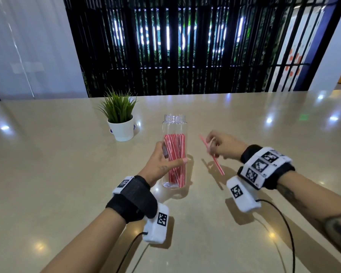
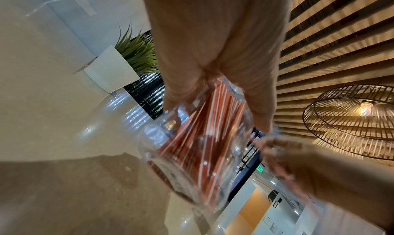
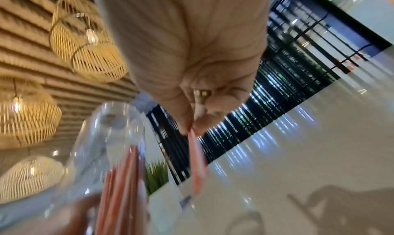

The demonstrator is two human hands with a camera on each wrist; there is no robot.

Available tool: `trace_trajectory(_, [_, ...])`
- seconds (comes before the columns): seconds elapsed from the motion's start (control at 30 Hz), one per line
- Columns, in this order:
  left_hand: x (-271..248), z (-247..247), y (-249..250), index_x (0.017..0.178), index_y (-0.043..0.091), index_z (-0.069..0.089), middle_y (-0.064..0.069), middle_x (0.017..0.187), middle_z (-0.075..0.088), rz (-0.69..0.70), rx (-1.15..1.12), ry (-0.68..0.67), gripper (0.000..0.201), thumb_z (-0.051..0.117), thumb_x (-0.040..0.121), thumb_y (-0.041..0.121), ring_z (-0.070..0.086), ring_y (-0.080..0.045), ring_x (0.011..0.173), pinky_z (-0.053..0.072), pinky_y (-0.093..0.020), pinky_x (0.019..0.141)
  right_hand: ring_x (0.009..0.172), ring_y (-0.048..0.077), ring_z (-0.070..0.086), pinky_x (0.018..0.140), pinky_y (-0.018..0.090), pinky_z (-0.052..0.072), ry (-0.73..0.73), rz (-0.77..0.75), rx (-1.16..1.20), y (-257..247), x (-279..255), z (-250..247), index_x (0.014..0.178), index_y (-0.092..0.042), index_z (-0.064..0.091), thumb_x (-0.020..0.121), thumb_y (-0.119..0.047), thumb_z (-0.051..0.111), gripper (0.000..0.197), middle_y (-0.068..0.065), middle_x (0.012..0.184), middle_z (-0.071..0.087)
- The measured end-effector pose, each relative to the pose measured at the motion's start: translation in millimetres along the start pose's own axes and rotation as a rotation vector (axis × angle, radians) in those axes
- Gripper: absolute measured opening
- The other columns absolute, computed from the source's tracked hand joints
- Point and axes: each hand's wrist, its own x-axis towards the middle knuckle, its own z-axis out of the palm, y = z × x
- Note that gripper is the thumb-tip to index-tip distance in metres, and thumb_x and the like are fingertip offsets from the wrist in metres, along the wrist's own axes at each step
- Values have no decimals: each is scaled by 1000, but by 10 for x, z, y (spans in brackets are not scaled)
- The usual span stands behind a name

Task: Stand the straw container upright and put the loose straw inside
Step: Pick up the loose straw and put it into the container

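Observation:
A clear plastic straw container stands upright on the beige table, open at the top, with several red-and-white straws inside. My left hand grips its middle, thumb in front and fingers behind; the left wrist view shows the container between thumb and fingers. To its right, above the table, my right hand pinches one loose red-and-white straw, which slants down to the right. In the right wrist view the straw hangs from my fingertips beside the blurred container.
A small green plant in a white pot stands left of and behind the container. The beige table runs wide on all sides. Cables trail from both wrist cameras towards the near edge. A black slatted screen stands beyond the table.

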Motion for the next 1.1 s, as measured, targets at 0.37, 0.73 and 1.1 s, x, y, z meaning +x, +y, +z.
trace_trajectory(0.37, [-11,78,-3,124,18,34,-5,120,52,25,-26,1,74,78,64,24,50,-13,110,43,-23,80,60,9,59,55,17,42,660,-402,500,-834,357,-262,99,-16,43,86,-4,58,23,-6,64,56])
trace_trajectory(0.73, [2,29,74,124,11,34,-11,122,51,114,-32,42,67,74,70,13,53,0,96,46,-6,64,79,18,58,80,34,49,632,-343,309,-1107,469,-178,87,-16,48,85,-13,60,12,-9,62,52])
trace_trajectory(1.1, [37,24,148,124,0,32,-6,110,52,164,-86,56,59,67,76,-1,58,14,78,47,-6,63,70,18,52,72,33,45,491,-284,203,-1045,430,-59,81,-15,50,83,-16,61,11,-8,63,49])
